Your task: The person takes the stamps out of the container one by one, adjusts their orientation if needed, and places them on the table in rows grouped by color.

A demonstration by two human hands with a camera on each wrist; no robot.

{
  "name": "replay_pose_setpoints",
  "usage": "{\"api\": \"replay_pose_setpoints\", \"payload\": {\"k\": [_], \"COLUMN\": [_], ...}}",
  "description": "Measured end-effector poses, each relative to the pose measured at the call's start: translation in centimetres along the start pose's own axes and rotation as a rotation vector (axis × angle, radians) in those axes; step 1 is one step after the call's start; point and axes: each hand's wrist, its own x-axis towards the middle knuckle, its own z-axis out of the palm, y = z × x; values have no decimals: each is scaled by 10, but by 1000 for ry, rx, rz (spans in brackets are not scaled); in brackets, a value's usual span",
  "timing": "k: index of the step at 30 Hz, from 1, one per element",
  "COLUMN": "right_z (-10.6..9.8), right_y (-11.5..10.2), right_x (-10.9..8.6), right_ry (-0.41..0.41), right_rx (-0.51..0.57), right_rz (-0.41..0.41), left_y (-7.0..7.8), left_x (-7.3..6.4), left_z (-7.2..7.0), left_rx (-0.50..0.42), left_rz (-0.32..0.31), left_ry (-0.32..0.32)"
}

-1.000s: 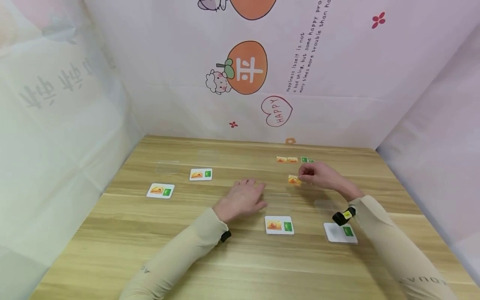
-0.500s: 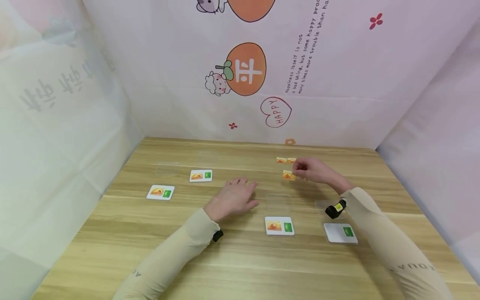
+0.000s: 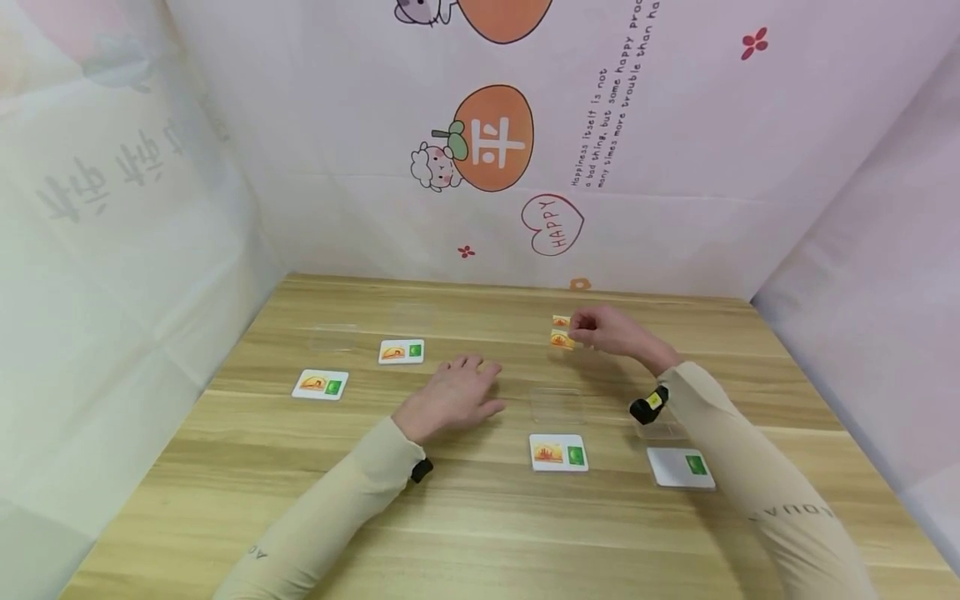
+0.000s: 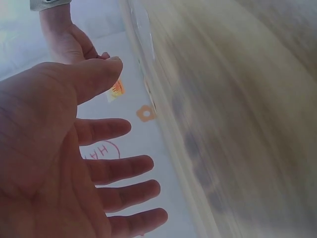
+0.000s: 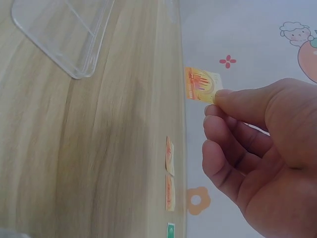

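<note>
My right hand pinches a small orange-and-yellow picture sticker between thumb and index finger, holding it above the table at the back right. The sticker's free end points left in the head view. Over the middle of the table, my left hand holds nothing, fingers straight and spread. Its palm shows in the left wrist view, with the other hand's sticker beyond the thumb. Two more orange stickers lie near the back edge, with a green sticker beside them; in the head view my right hand hides most of these.
A white card with orange and green stickers lies at front centre. Right of it, another card bears only a green one. Two stickered cards lie left. Clear plastic pieces lie behind the cards. Printed cloth surrounds the table.
My right hand has moved left and slightly back with the pinched sticker, over the loose ones. My left hand has drifted left, toward the stickered cards.
</note>
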Motion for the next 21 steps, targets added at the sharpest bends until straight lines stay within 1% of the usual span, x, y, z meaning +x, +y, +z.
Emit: {"api": "replay_pose_setpoints", "payload": {"k": [8,16,21], "right_z": [4,5,5], "right_y": [0,-1,5], "right_x": [14,25,35], "right_ry": [4,-18,-22], "right_rx": [-56,-46,-53], "right_rz": [-6,-8,9], "left_y": [-9,-18,-22], "left_x": [-5,-9,-14], "left_z": [4,5,4], "left_rx": [-25,-34,-51], "left_rz": [-8,-26,-29], "left_ry": [0,-17,-29]}}
